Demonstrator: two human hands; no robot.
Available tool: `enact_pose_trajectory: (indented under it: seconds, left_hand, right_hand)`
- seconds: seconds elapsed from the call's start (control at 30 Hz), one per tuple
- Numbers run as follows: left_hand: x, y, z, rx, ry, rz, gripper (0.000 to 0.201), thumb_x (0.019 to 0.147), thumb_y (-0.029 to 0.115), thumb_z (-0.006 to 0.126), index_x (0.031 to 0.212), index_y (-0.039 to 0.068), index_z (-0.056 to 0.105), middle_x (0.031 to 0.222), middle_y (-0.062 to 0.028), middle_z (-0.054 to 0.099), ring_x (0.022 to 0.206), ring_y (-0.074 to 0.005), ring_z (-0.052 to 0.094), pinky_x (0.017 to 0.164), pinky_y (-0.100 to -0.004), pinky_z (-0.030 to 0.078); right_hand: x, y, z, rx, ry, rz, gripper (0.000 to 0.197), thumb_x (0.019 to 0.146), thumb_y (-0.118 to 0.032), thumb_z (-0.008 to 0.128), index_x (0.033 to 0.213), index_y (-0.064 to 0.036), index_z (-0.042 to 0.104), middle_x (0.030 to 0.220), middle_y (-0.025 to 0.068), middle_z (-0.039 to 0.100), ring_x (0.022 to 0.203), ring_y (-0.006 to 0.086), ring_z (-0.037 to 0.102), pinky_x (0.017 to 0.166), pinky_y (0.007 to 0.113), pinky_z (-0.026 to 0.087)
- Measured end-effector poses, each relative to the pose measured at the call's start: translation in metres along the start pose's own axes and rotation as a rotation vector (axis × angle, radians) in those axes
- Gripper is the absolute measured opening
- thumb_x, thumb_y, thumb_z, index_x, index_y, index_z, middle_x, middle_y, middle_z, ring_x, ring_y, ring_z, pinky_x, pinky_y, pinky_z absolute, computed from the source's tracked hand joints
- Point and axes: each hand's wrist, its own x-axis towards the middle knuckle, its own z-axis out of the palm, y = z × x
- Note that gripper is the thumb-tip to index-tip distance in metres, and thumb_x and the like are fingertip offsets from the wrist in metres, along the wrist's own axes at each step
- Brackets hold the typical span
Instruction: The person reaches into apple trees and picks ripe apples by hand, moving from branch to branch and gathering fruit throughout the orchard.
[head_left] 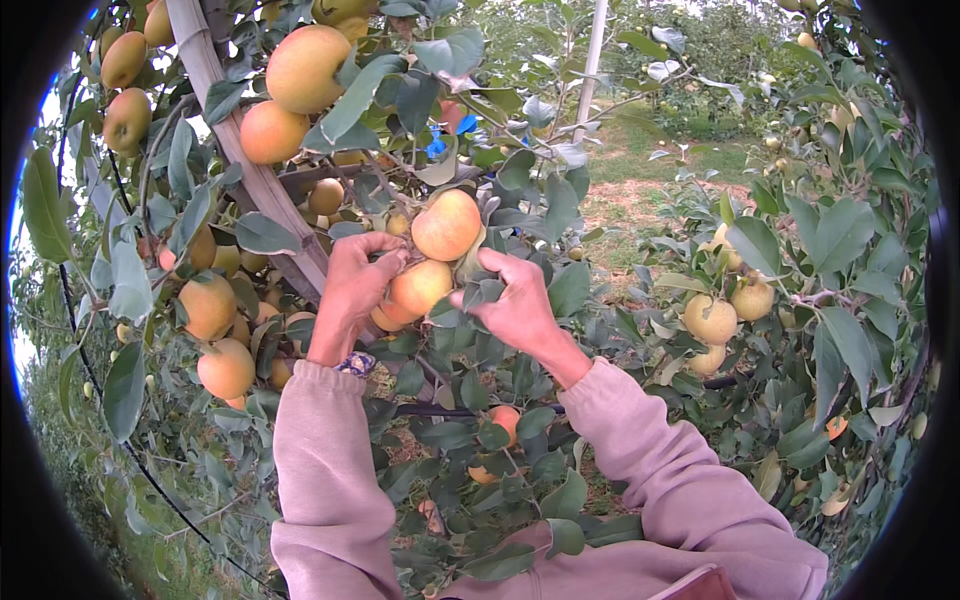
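Two yellow-orange apples hang close together between my hands: the upper apple (446,225) rests against the lower apple (421,287), and part of another shows below them. My left hand (350,290) is at their left side, its thumb and fingers pinched near the twigs; what they hold is too small to make out. On the right, my right hand (522,308) has its fingers closed on a pale leaf (470,256) beside the upper apple. A darker leaf partly covers its fingertips.
A grey wooden pole (262,165) slants behind the fruit on the left. More apples (308,69) hang above and at left, with a yellow cluster (710,320) on the right. A thin black line (150,475) crosses the lower left. Grassy ground (640,190) lies beyond.
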Motion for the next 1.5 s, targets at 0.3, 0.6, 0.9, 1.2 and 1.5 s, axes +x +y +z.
enact_pose_trajectory:
  seconds: [0.3,0.6,0.9,1.2,1.5]
  left_hand:
    - [0.004,-0.006,0.002,0.085,0.061,0.056,0.012,0.082,0.004,0.068,0.089,-0.006,0.070,0.077,-0.0057,0.069,0.073,-0.0090,0.059,0.067,-0.0279,0.048]
    - [0.003,-0.001,0.002,0.198,0.085,0.058,0.011,0.083,0.001,0.067,0.091,-0.006,0.070,0.080,-0.0066,0.069,0.075,-0.0097,0.060,0.069,-0.0275,0.048]
    - [-0.001,-0.005,0.003,0.176,0.122,0.049,0.013,0.081,0.004,0.068,0.090,-0.006,0.070,0.076,-0.0083,0.069,0.071,-0.0097,0.059,0.067,-0.0290,0.048]
    - [-0.003,0.010,0.003,0.131,0.098,-0.042,0.012,0.085,0.002,0.064,0.092,-0.006,0.070,0.077,-0.0051,0.068,0.066,-0.0086,0.058,0.056,-0.0267,0.047]
    - [-0.001,0.013,0.002,0.117,0.027,-0.131,0.010,0.086,0.003,0.063,0.090,-0.005,0.067,0.083,-0.0029,0.067,0.074,-0.0084,0.057,0.070,-0.0237,0.045]
  right_hand:
    - [-0.010,0.042,-0.021,0.599,0.140,0.339,0.042,0.075,0.002,0.075,0.115,0.0002,0.063,0.095,0.0057,0.069,0.079,0.0158,0.068,0.078,0.032,0.056]
    - [0.033,0.040,0.002,0.525,0.066,0.265,0.045,0.070,0.000,0.077,0.113,0.0001,0.063,0.096,0.0023,0.069,0.082,0.0103,0.062,0.079,0.029,0.051]
    - [-0.007,0.020,-0.013,-0.056,0.011,-0.234,0.041,0.064,0.005,0.067,0.103,-0.0068,0.063,0.091,0.0151,0.063,0.080,0.0311,0.066,0.069,0.034,0.050]
    - [-0.002,0.026,0.004,-0.031,-0.026,-0.181,0.028,0.059,-0.005,0.069,0.087,-0.0085,0.068,0.072,0.0111,0.059,0.075,0.0312,0.057,0.076,0.037,0.042]
    - [-0.001,0.023,0.000,-0.205,0.175,-0.333,0.034,0.063,-0.007,0.073,0.096,-0.0082,0.066,0.090,0.0117,0.061,0.082,0.0358,0.058,0.070,0.043,0.046]
